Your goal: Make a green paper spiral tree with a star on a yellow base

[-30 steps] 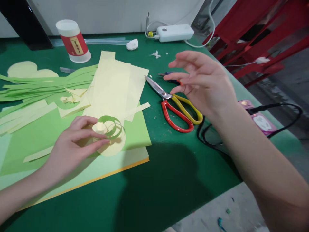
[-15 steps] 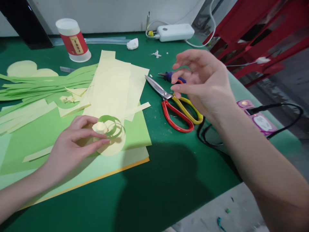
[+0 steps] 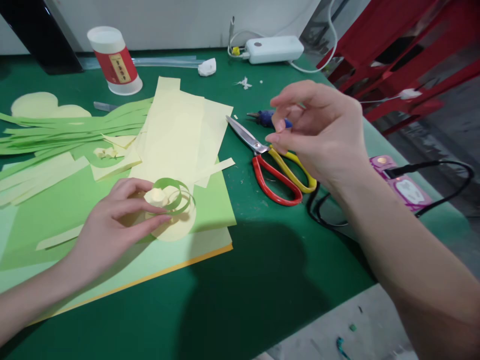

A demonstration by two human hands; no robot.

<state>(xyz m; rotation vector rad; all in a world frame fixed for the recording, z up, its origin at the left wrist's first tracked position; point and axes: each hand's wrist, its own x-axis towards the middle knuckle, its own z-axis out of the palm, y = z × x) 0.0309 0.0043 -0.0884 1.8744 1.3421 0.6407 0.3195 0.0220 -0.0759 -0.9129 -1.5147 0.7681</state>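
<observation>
My left hand (image 3: 116, 212) pinches a small cream folded-paper piece (image 3: 157, 197) between thumb and fingers. Beside that piece a green paper strip (image 3: 173, 186) curls into a loop; where the two join is hidden. Beneath them lies a round cream paper disc (image 3: 176, 227) on green sheets (image 3: 213, 205). Raised above the scissors (image 3: 258, 148), my right hand (image 3: 315, 130) has its fingers curled, the thumb tip meeting another fingertip, with nothing visible between them. The scissors have one red and one yellow handle. Behind the right fingers rests a dark blue-handled tool (image 3: 265, 118).
Cream paper sheets (image 3: 176, 130) and green paper strips (image 3: 75, 125) cover the left side. A red-and-white tub (image 3: 116, 62) and a white power adapter (image 3: 275, 49) stand at the back. A pink device (image 3: 401, 185) with a black cable sits right, near red chairs (image 3: 397, 55).
My right hand has curled its fingers in, and the thumb and a fingertip have come together. The left hand and its paper piece have stayed in place.
</observation>
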